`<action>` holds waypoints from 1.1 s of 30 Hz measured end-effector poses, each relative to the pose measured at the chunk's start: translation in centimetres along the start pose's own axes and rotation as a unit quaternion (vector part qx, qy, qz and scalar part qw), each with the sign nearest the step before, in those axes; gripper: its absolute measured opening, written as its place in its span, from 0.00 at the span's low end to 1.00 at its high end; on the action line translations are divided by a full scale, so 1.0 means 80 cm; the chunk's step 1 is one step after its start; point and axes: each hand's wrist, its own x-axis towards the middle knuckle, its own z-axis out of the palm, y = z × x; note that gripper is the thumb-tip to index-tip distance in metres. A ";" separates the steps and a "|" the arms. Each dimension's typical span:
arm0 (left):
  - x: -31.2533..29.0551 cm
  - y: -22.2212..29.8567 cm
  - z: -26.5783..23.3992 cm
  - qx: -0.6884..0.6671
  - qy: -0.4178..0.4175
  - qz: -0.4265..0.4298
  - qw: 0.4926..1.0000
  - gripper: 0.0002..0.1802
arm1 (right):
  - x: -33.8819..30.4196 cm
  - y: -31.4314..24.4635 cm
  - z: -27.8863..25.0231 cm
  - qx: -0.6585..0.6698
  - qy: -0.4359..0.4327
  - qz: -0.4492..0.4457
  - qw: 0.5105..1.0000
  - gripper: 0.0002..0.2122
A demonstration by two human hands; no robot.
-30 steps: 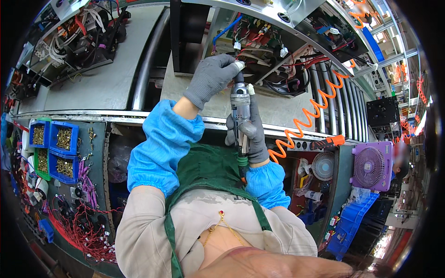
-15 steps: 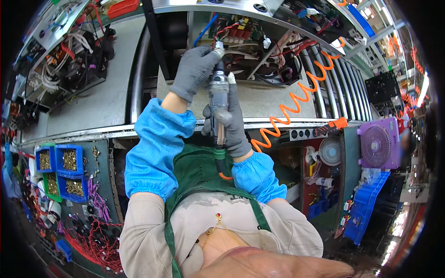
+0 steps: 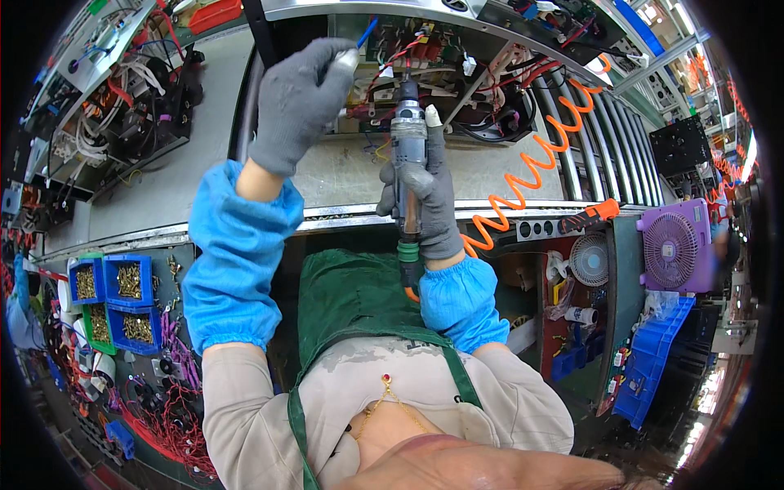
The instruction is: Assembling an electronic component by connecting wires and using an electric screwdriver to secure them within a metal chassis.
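My right hand (image 3: 433, 196), in a grey glove with a white fingertip, is wrapped round an air screwdriver (image 3: 408, 151). The tool points away from me, its black nose at the wiring inside an open metal chassis (image 3: 384, 11). A green collar at its rear joins an orange hose. My left hand (image 3: 298, 106), gloved alike, is raised left of the driver, apart from it. Its thumb and fingers are drawn together near a thin blue stick (image 3: 367, 33); whatever lies between them is hidden. Red wires (image 3: 404, 51) and white connectors show beyond the driver's nose.
A coiled orange hose (image 3: 523, 184) crosses the right side above metal rollers (image 3: 608, 143). Blue bins of screws (image 3: 135, 327) stand at left, above tangled red wires (image 3: 175, 437). Another wired chassis (image 3: 122, 122) sits far left. A purple fan (image 3: 671, 245) stands at right.
My left hand has left the driver's nose, moving left and slightly away from me. The driver in my right hand has shifted a little to the right in view, its nose now uncovered.
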 end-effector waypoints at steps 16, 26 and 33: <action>-0.046 -0.036 0.072 -0.324 -0.118 -0.333 0.878 0.14 | -0.040 -0.006 -0.013 -0.007 -0.016 0.065 0.998 0.42; -0.058 -0.060 0.131 -0.729 0.071 -0.548 0.404 0.05 | -0.075 0.004 -0.046 -0.007 -0.005 0.137 0.991 0.46; -0.094 -0.101 0.131 -0.752 0.035 -0.487 0.443 0.03 | -0.090 0.009 -0.068 0.023 -0.033 0.159 0.986 0.49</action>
